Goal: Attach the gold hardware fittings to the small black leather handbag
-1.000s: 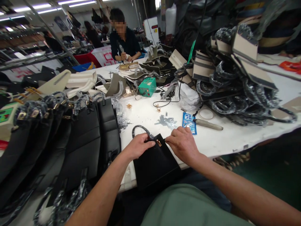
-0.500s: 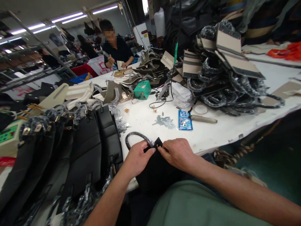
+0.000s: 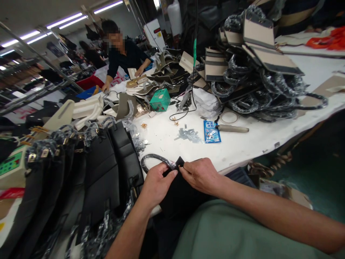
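My left hand [image 3: 159, 182] is closed on the top edge of a black bag panel [image 3: 175, 201], thumb on the near side. A handle [image 3: 155, 157] wrapped in clear plastic loops out from that edge beyond my left fingers. My right hand [image 3: 201, 175] is closed in a pinch at the panel's upper corner, against a small gold-coloured metal piece [image 3: 180, 166]. The right fingers partly hide that piece. Both hands nearly meet at the corner, and the lower panel hangs in shadow over my lap.
Finished-looking black panels with wrapped handles [image 3: 101, 169] line the left. On the white table [image 3: 172, 138] lie flat metal plates [image 3: 190, 135], a blue packet [image 3: 212, 132], a grey-handled tool [image 3: 233, 128] and a green box [image 3: 160, 100]. Panels [image 3: 258, 32] are heaped right. A co-worker [image 3: 125, 54] sits opposite.
My view has shifted slightly. Both hands stay at the panel's corner with nearly the same grip. The co-worker's one hand has lowered to the table at the left.
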`<state>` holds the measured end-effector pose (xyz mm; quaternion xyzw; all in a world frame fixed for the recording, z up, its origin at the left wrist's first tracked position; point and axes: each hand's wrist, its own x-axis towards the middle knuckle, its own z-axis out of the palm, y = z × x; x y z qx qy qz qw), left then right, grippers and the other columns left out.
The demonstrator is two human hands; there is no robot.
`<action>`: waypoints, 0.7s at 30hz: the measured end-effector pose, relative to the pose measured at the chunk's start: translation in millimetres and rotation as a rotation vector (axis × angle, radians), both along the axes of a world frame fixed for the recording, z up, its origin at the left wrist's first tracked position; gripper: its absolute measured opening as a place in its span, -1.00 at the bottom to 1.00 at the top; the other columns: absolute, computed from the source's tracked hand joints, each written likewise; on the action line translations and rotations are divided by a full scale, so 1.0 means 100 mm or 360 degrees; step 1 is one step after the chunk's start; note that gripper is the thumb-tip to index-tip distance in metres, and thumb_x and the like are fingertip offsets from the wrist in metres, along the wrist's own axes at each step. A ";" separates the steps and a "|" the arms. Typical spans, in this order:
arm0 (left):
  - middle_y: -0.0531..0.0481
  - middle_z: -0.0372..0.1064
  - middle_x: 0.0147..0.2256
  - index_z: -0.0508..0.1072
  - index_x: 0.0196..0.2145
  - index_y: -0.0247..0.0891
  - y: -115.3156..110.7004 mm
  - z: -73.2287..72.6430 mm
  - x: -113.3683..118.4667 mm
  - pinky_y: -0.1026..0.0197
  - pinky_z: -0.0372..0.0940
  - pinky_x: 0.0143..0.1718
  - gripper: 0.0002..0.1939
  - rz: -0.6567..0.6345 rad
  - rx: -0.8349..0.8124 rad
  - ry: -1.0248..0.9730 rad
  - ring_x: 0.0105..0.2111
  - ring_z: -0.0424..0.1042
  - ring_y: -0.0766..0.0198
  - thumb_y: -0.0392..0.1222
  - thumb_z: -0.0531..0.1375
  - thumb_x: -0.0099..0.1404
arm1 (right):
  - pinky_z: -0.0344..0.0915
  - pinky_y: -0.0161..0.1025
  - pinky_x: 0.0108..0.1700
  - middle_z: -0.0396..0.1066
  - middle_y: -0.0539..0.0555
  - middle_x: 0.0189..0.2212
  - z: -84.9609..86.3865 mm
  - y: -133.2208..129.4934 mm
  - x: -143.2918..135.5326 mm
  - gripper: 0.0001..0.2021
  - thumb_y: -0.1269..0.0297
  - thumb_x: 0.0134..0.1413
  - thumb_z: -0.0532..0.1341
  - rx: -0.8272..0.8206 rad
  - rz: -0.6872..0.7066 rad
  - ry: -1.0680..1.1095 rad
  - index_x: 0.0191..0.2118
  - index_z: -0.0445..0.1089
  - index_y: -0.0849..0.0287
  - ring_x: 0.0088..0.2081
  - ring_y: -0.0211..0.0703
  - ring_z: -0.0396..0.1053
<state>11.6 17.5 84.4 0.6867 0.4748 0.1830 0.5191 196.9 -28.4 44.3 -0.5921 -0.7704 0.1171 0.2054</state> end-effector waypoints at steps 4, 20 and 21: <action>-0.02 0.55 -0.07 0.53 -0.09 -0.21 -0.02 0.00 0.00 0.13 0.31 0.04 -0.74 0.0032 0.0091 0.0105 -0.08 0.50 0.12 -0.16 0.22 0.26 | -0.22 -0.18 -0.46 0.41 0.02 -0.62 -0.11 -0.02 -0.03 -0.55 0.15 0.37 -0.03 0.0089 -0.0025 0.0157 -0.52 0.35 0.17 -0.58 -0.31 0.26; -0.13 0.53 -0.26 0.50 -0.18 -0.18 -0.01 0.05 0.10 0.03 0.33 -0.14 -0.78 -0.0176 0.0568 0.0731 -0.22 0.49 -0.01 -0.09 0.14 0.30 | -0.13 -0.20 -0.45 0.47 0.01 -0.59 -0.16 0.02 0.03 -0.58 0.14 0.34 0.04 -0.0080 -0.0116 0.0141 -0.51 0.42 0.13 -0.57 -0.26 0.35; -0.15 0.52 -0.24 0.49 -0.14 -0.19 -0.02 0.07 0.10 0.00 0.33 -0.12 -0.76 -0.0198 0.0677 0.0806 -0.20 0.49 -0.03 -0.08 0.13 0.31 | -0.13 -0.20 -0.45 0.49 0.02 -0.58 -0.14 0.05 0.05 -0.58 0.14 0.34 0.04 -0.0088 -0.0124 0.0089 -0.51 0.44 0.12 -0.55 -0.24 0.37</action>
